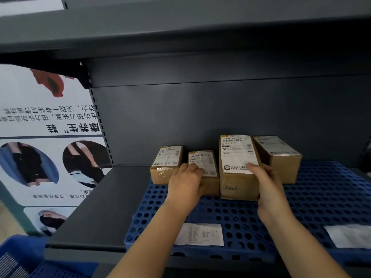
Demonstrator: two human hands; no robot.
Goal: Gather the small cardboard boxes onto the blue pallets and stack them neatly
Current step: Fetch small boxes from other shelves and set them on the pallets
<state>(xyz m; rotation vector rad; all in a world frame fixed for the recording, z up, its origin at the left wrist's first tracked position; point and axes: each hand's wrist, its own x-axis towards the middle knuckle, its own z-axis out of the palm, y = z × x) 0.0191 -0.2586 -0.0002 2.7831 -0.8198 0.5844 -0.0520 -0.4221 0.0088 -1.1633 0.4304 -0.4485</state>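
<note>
Boxes sit rowed on the pallet (230, 217); my left hand (185, 181) grips the small box (208, 173), right hand (265, 179) the tall box (236, 167); next, I'd square them.

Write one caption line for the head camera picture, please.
Two hands, left hand and right hand, each hold a cardboard box in a row on a blue pallet.

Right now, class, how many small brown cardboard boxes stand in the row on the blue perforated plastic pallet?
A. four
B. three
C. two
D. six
A: four small brown cardboard boxes stand side by side on the blue perforated plastic pallet, against the back of the shelf.
</note>
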